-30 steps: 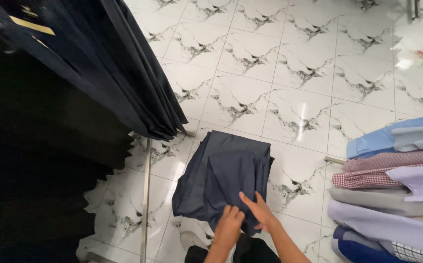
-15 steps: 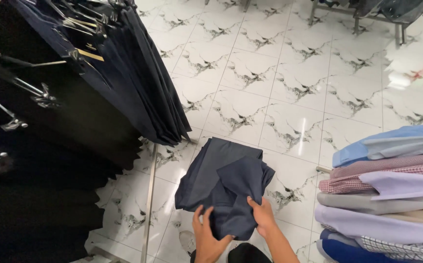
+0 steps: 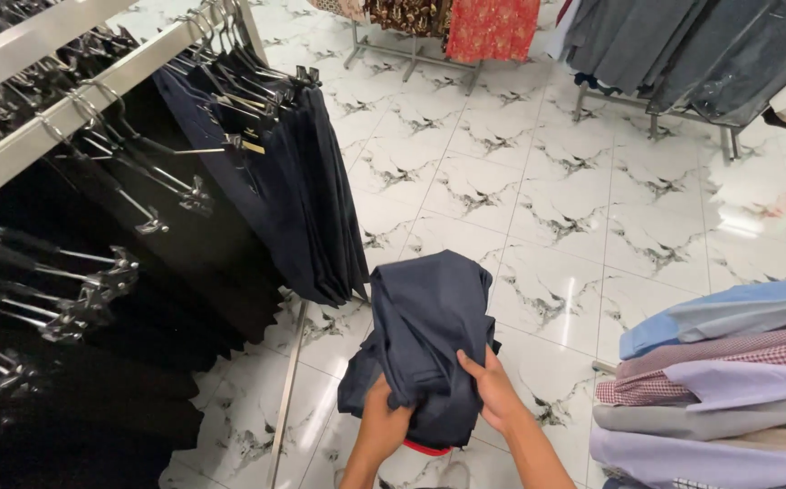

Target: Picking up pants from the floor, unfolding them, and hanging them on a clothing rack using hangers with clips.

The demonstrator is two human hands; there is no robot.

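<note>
Head view: the left hand (image 3: 382,426) and the right hand (image 3: 494,391) are both closed on the lower edge of a dark navy garment (image 3: 429,340), held bunched at waist height above the marbled tile floor (image 3: 583,208). The cloth appears soft and limp and probably light; it sags wherever unsupported. Best hold: a thick folded edge or waistband, both hands apart. A rack of hanging dark trousers (image 3: 293,181) stands near left; stacked folded shirts (image 3: 728,380) lie right.

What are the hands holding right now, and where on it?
Both the left hand and right hand grip a bunched dark navy garment at its lower end, nearest the person.
</note>
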